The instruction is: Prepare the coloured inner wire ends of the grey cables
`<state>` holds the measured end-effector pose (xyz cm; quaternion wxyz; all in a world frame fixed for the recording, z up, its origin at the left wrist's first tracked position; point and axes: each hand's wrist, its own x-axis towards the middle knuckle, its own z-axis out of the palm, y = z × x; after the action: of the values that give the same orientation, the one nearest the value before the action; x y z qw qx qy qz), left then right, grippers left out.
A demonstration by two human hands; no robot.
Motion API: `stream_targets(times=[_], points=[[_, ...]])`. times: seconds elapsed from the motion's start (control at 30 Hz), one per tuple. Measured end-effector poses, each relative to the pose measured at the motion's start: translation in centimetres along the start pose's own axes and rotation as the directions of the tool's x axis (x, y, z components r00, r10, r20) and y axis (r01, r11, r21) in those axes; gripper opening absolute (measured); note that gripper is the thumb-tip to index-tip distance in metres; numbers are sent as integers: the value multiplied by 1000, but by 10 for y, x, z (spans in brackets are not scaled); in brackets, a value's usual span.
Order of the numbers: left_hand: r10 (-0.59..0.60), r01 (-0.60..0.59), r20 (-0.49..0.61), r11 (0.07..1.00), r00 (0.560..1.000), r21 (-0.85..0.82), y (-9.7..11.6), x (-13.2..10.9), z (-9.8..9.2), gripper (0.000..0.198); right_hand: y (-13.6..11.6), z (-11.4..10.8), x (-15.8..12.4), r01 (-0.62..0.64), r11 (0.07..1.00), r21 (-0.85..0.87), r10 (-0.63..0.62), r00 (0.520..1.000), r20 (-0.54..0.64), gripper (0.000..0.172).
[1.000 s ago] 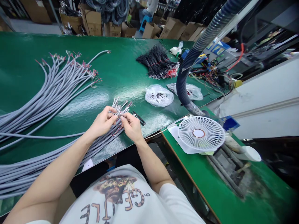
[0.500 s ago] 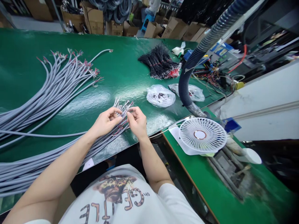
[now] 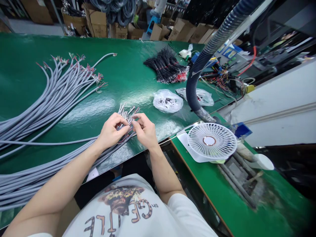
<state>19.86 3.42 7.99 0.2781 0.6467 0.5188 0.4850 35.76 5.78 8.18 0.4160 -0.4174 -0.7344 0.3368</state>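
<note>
Over the near edge of the green table, my left hand (image 3: 114, 130) is closed, thumb and finger pinched at the stripped end of a grey cable (image 3: 71, 143) that runs in from the left. My right hand (image 3: 145, 130) is also closed, its fingertips pinching among the thin wires close to the left fingertips. Which single wire it grips is too small to see. Beneath and behind both hands lies a bundle of grey cables (image 3: 49, 174), its white and reddish wire ends (image 3: 125, 112) fanned out just past the fingers.
A second grey cable bundle (image 3: 66, 82) lies at the left. Farther back are black wires (image 3: 166, 65) with stripped tips, and plastic bags (image 3: 168, 101) of small dark parts. A flexible duct (image 3: 194, 85) hangs at the right above a white fan (image 3: 211, 141) on a lower green bench.
My right fingertips have come slightly closer to the left ones, and the fingers of both hands have shifted a little at the wire ends. The view has moved slightly.
</note>
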Motion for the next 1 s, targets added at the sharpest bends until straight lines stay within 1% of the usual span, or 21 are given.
stream_targets(times=[0.1,0.2,0.3,0.37,0.47,0.53,0.57,0.6,0.67,0.73,0.77,0.8,0.87,0.93,1.0], points=[[-87,89,23,990,996,-110,3,0,-1,10,1,1,0,1,1000,17,-1,1000,2,18],[-165,174,75,977,983,-125,4,0,0,12,0,2,-1,18,1000,-23,-18,1000,24,20],[-166,175,89,978,982,-110,4,-1,0,14,-1,2,-2,36,998,-48,-33,998,45,22],[-156,172,103,972,982,-159,4,-1,-1,13,-1,2,-2,28,999,-39,-26,999,47,23],[-171,209,165,945,971,-251,5,0,-4,13,0,4,-1,-14,999,40,13,999,37,23],[-181,229,197,938,964,-261,6,1,-4,18,1,5,0,-72,980,185,67,997,35,20],[-181,230,203,938,962,-258,6,2,-5,20,1,6,2,-123,949,290,112,992,54,18],[-174,224,203,940,964,-257,6,2,-5,21,1,6,3,-190,894,405,165,982,96,18],[-156,208,196,936,968,-283,5,3,-5,22,0,6,5,-336,728,597,246,941,230,21],[-160,220,192,910,968,-350,2,3,-5,21,-1,6,6,-439,569,695,265,898,350,26],[-168,233,194,891,967,-391,1,3,-5,21,-3,6,6,-465,515,720,261,885,385,27],[-175,244,194,868,965,-432,-1,3,-6,21,-4,7,6,-480,477,736,256,877,406,26],[-183,259,195,823,964,-505,-2,3,-7,21,-5,10,6,-504,428,750,253,864,436,23],[-183,262,195,785,964,-561,-3,4,-9,22,-5,10,7,-525,406,748,253,851,459,20],[-192,257,172,741,966,-620,-2,6,-12,24,-2,6,9,-501,403,766,273,864,422,18]])
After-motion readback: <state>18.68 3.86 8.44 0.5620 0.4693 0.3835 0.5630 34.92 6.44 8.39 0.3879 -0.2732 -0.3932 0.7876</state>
